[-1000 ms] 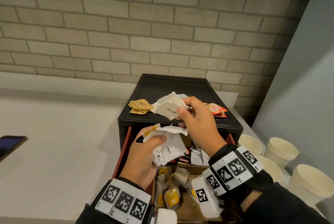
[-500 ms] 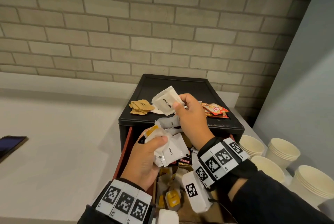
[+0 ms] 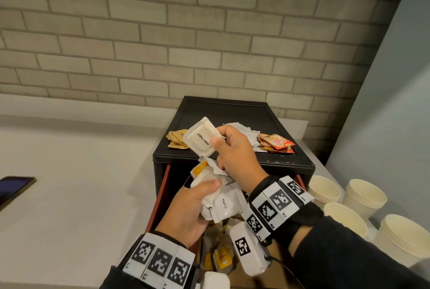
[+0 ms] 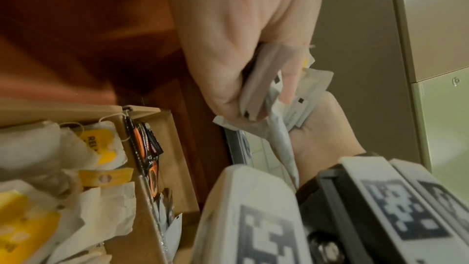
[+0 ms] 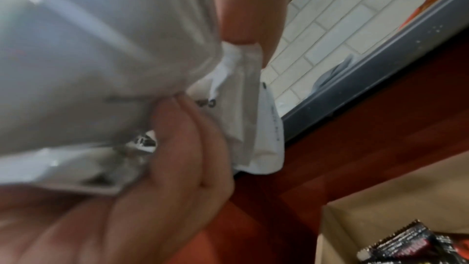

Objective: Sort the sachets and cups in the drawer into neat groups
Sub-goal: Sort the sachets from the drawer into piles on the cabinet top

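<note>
My right hand [image 3: 229, 149] pinches a white sugar sachet [image 3: 202, 137] by its corner, held above the front edge of the black drawer box [image 3: 232, 158]. Just below, my left hand [image 3: 193, 205] grips a bunch of white sachets [image 3: 221, 200], one marked Coffee; the left wrist view shows the bunch of sachets [image 4: 276, 95] squeezed between thumb and fingers. The open drawer [image 3: 162, 186] beneath holds yellow-tagged tea bags [image 3: 222, 258] and dark sachets [image 4: 148, 148]. On the box top lie brown sachets [image 3: 176, 140], white sachets [image 3: 249, 135] and red creamer sachets [image 3: 277, 143].
Stacks of paper cups [image 3: 363, 198] stand on the counter to the right of the box. A phone [image 3: 14, 187] lies at the far left of the white counter [image 3: 81, 184]. A brick wall [image 3: 186, 32] rises behind.
My right hand has lifted the sugar sachet slightly up and left and turned it, so its label now faces me. The left hand keeps its bunch in nearly the same place.
</note>
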Available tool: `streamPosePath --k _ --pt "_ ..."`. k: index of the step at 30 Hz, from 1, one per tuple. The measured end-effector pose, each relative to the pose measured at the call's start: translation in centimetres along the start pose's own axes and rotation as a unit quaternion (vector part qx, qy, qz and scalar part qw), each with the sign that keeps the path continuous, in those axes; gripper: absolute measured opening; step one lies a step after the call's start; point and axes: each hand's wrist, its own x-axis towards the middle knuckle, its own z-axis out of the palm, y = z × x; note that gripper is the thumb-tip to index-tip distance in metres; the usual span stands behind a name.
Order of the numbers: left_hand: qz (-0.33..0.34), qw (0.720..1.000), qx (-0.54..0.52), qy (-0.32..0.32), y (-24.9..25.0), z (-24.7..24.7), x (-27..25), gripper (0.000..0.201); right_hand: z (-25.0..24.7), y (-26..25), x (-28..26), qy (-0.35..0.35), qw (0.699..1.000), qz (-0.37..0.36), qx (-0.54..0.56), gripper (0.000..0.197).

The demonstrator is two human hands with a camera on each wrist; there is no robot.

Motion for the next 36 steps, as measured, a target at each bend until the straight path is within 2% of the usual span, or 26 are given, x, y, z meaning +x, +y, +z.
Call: streamPosePath --k 4,9,13,17,23,25,27,29,31,33,34,35,36 --pt "-0.026 0.999 0.016 -0.024 -0.1 -0.1 -0.1 0.048 -0.5 -0.6 -0.1 -0.074 0.997 0.02 -0.017 0.009" --pt "-0.021 0.999 0.01 -0.04 -0.3 0.0 -0.1 0.038 -1.3 -1.5 -0.3 -0.128 0.99 0.063 -0.004 0.011" --pt "0.002 0.998 0.008 -0.057 -0.2 0.2 -0.3 0.04 -1.7 -1.6 -0.5 -0.126 0.988 0.08 0.032 0.01" --pt "0.022 0.998 -0.014 -0.064 -0.1 0.2 -0.1 0.047 -1.6 -1.4 -0.7 -0.133 0.989 0.049 -0.028 0.009" --pt "0.023 0.998 -0.053 -0.04 0.0 0.1 0.3 0.034 -1.4 -1.7 -0.5 -0.14 0.986 0.013 -0.087 0.008" --pt "0.026 0.997 -0.072 -0.03 0.0 -0.1 0.4 0.037 -1.3 -1.8 -0.3 -0.12 0.99 0.009 -0.069 0.009" --pt "0.029 0.996 -0.081 -0.018 0.1 -0.2 0.5 0.035 -1.4 -1.9 0.4 -0.071 0.996 0.008 -0.052 0.009" --pt "0.035 0.996 -0.082 0.0 0.0 -0.4 0.6 0.022 -1.6 -1.3 1.4 0.005 0.995 -0.011 -0.098 0.01" --pt "0.037 0.996 -0.075 0.014 0.0 -0.4 0.7 0.017 -1.6 -0.8 2.5 0.077 0.983 -0.037 -0.161 0.013" --pt "0.044 0.996 -0.073 0.03 0.0 -0.4 0.7 0.015 -1.7 -0.7 3.7 0.111 0.967 -0.055 -0.223 0.021" --pt "0.05 0.995 -0.078 0.038 0.0 -0.4 0.7 0.013 -1.6 -0.6 4.3 0.089 0.96 -0.047 -0.262 0.025" --pt "0.055 0.994 -0.086 0.047 0.1 -0.5 0.8 0.014 -1.4 -0.6 5.1 0.034 0.948 -0.022 -0.317 0.03" --pt "0.061 0.992 -0.094 0.055 0.1 -0.6 0.9 0.015 -1.1 -0.7 5.7 -0.042 0.919 0.011 -0.391 0.034"
